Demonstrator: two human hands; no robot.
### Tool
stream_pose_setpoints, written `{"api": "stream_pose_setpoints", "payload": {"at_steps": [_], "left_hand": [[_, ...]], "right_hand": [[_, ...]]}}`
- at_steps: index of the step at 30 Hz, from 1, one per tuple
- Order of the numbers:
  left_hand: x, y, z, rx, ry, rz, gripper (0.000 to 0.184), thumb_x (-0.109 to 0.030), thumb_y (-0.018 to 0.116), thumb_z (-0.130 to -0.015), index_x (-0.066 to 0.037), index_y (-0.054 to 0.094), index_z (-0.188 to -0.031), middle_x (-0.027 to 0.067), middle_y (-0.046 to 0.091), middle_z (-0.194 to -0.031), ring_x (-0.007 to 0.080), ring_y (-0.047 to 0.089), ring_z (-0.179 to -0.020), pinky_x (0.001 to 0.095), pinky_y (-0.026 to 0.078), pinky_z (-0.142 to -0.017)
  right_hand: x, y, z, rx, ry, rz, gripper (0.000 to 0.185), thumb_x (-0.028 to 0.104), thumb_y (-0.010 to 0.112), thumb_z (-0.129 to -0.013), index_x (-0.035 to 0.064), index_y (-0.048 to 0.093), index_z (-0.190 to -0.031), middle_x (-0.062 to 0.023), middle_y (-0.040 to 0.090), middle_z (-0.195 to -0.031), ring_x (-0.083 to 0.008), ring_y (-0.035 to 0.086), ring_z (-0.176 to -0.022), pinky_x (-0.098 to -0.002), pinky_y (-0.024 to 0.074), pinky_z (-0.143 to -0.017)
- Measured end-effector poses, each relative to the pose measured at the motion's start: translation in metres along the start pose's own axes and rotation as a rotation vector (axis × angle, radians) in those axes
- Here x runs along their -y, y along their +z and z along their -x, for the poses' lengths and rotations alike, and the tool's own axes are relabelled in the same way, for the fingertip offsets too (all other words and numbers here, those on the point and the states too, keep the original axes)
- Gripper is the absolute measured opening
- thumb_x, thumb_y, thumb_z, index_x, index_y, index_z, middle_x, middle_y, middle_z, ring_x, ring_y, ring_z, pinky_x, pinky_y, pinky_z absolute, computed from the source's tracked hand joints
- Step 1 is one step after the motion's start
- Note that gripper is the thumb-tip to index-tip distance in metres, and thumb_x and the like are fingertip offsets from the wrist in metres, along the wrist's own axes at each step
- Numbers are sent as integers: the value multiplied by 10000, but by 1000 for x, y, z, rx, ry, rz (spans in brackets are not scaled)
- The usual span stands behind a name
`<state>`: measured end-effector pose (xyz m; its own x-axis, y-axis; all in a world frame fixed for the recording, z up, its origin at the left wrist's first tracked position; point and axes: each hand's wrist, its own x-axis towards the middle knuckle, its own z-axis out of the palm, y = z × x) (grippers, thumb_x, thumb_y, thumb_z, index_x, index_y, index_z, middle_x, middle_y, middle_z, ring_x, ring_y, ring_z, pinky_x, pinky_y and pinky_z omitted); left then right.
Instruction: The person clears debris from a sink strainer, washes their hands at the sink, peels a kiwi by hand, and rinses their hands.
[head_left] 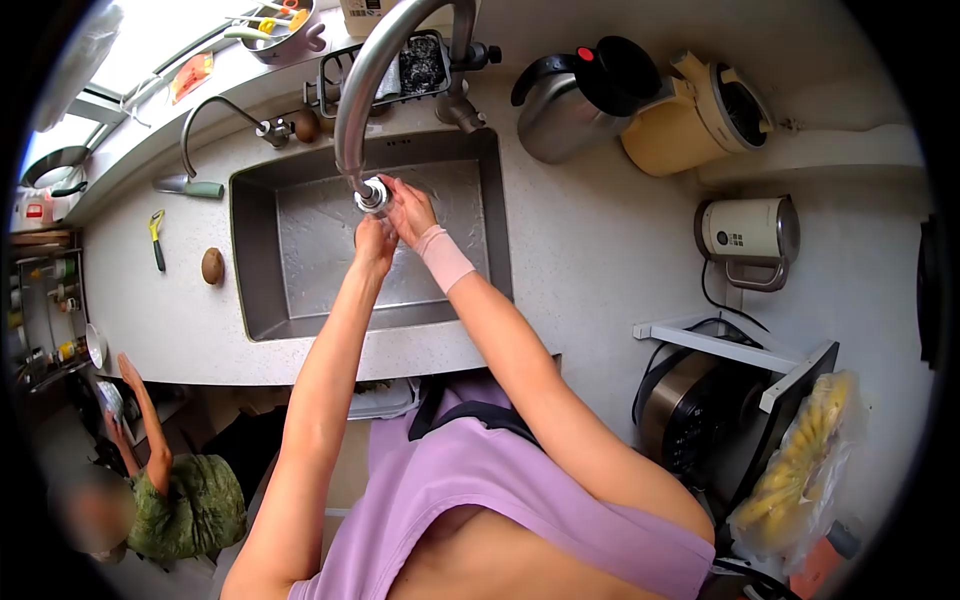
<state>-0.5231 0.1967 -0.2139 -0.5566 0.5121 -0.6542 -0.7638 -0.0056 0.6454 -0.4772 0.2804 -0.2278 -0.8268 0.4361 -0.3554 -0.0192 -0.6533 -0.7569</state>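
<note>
Both my hands are together over the steel sink (pixel 300 240), just under the end of the large curved faucet (pixel 352 120). My left hand (pixel 374 243) is below the faucet's white-ringed outlet (pixel 372 195), its fingers partly hidden. Close against it on the right, my right hand (pixel 410 212) has its fingers bent beside the outlet. Whether either hand holds anything is not clear. A pinkish band (pixel 446 260) wraps my right wrist. The sink bottom looks wet.
Left of the sink lie a brown round item (pixel 212 266), a peeler (pixel 157 240) and a green-handled knife (pixel 190 187). A steel jug (pixel 570 110) and yellow pitcher (pixel 665 130) stand back right. Another person (pixel 190 505) is at lower left. A kettle (pixel 745 232) is at right.
</note>
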Motion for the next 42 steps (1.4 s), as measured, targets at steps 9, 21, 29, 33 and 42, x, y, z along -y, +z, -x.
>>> {"api": "stream_pose_setpoints", "payload": {"at_steps": [9,21,29,33,42], "left_hand": [[1,-4,-40,314,-338,547,135,-142,670,-771,-77,553,-758,72,580,-697,197,566,-638,339,512,-625],[5,-23,-46,111,-32,68,134,-74,644,-852,-59,602,-978,56,640,-875,169,598,-742,343,489,-621],[-51,12,36,289,27,-60,340,-234,512,-941,-169,516,-1275,7,582,-1172,102,550,-1028,343,410,-927],[15,-102,-34,329,-29,-1718,552,-436,428,-924,-138,396,-1387,69,432,-1396,231,336,-1318,451,308,-1043],[-144,-43,73,244,551,-1321,626,92,587,-713,-103,457,-1294,190,553,-1230,364,511,-1151,402,422,-985]], "right_hand": [[5,27,54,-115,-282,1027,313,-49,422,-840,18,542,-1121,-147,607,-1027,-328,552,-1049,-380,443,-908],[108,-46,27,-567,-597,843,619,52,601,-825,-33,320,-1369,-201,497,-1168,-304,570,-955,-336,466,-848],[129,-30,35,-620,-700,1096,548,60,554,-830,-51,348,-1325,-255,383,-1241,-379,419,-1127,-392,361,-979],[1,-79,77,-36,-99,1865,447,107,545,-828,35,476,-1263,-170,424,-1351,-346,400,-1262,-570,269,-1043],[78,-10,77,178,-150,1125,223,36,666,-747,75,693,-965,-113,657,-1026,-189,653,-856,-258,504,-716]]}}
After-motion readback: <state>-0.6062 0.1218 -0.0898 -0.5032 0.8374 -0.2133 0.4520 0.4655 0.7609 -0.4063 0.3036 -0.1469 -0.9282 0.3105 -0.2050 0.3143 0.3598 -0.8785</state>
